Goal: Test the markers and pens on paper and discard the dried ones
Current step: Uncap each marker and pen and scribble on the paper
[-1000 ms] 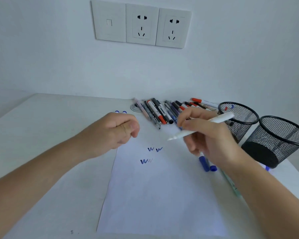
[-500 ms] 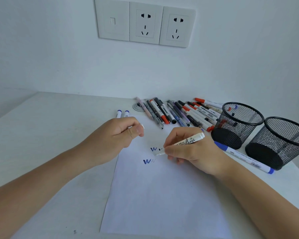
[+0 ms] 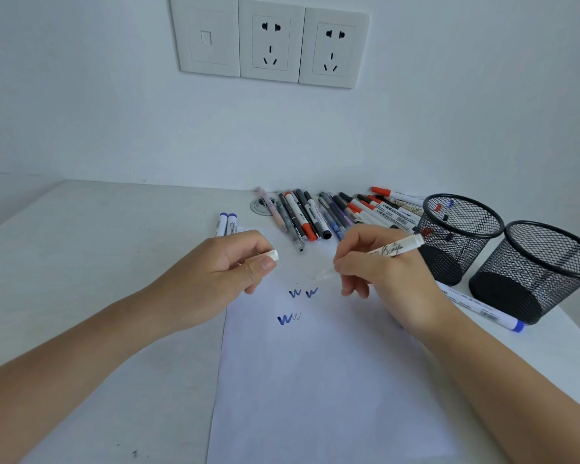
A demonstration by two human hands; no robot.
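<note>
A white sheet of paper [image 3: 315, 380] lies on the table with several blue squiggles [image 3: 295, 304] near its top. My right hand [image 3: 379, 272] grips a white pen [image 3: 394, 248] in writing pose, its tip just above the paper, up and to the right of the squiggles. My left hand [image 3: 225, 272] rests at the paper's top left corner, closed on a small white pen cap [image 3: 272, 255]. A row of markers and pens [image 3: 332, 214] lies at the back of the table.
Two black mesh cups [image 3: 459, 236] [image 3: 546, 269] stand at the right; the nearer-to-centre one holds a few markers. A blue-capped marker [image 3: 482, 309] lies in front of them. Two blue-capped markers [image 3: 226, 224] lie behind my left hand. Wall sockets [image 3: 270, 41] are above.
My right hand brought the white pen down from the air to the paper by the squiggles. The white cap now shows at my left fingertips. The view shifted slightly.
</note>
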